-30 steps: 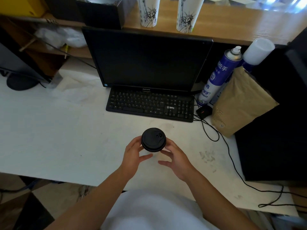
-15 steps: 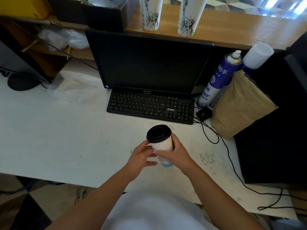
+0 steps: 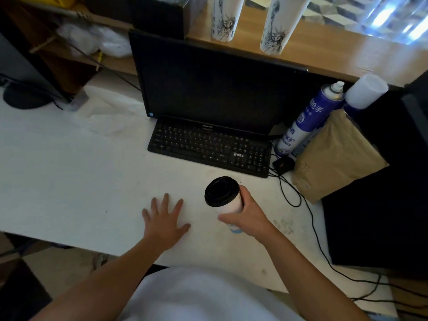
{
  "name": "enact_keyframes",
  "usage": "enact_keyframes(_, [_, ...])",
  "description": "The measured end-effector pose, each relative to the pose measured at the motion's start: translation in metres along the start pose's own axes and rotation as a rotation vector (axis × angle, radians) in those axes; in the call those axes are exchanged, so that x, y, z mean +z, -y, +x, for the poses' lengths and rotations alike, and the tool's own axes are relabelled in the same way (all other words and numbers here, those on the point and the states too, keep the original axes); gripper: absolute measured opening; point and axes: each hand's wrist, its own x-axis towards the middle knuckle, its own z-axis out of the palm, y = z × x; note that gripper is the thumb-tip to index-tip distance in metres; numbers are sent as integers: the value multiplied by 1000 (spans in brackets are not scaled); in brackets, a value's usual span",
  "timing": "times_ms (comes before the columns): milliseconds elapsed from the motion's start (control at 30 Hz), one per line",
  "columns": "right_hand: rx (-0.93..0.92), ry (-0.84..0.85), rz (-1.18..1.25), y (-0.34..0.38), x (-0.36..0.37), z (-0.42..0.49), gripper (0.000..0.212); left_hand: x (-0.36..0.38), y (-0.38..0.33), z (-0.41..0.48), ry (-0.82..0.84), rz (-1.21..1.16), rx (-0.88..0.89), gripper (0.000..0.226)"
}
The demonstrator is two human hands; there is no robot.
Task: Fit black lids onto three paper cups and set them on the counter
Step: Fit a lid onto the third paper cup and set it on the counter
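Paper cup (image 3: 231,206), white, one item. It is held over the near part of the white desk (image 3: 69,170), just in front of the right end of the keyboard (image 3: 208,149), and tilted so its top leans left. A black lid (image 3: 221,191) sits on its rim. A blue patch shows at the base, below the fingers. Whether the base touches the desk cannot be told.

Right hand (image 3: 249,215): wrapped round the cup's wall from the right side, thumb across the near face, fingers curled behind.

Left hand (image 3: 165,221): palm down on the desk, fingers straight and spread, holding nothing, set apart to the left of the cup.

Left printed cup (image 3: 225,18) and right printed cup (image 3: 281,24): white paper, each with a Statue of Liberty drawing. Both stand upright side by side on the wooden counter (image 3: 347,54) behind the monitor (image 3: 208,84). Their tops are out of frame.

Other items:
- The monitor is black with a dark screen, and the black keyboard lies at its foot.
- A blue spray can (image 3: 310,117) leans right of the monitor.
- A brown paper bag (image 3: 335,156) lies just beside the can.
- A black cable (image 3: 308,216) trails across the desk's right side.
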Motion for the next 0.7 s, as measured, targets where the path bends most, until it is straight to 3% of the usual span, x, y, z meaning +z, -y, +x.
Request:
enact_keyframes(300, [-39, 34, -263, 28, -17, 8, 82, 26, 26, -13, -123, -27, -147, 100])
enact_keyframes(500, [-171, 84, -683, 71, -37, 20, 92, 30, 24, -14, -189, -41, -119, 94])
enact_keyframes(700, [-191, 88, -1165, 128, -52, 23, 93, 32, 25, -14, -210, -48, -111, 93])
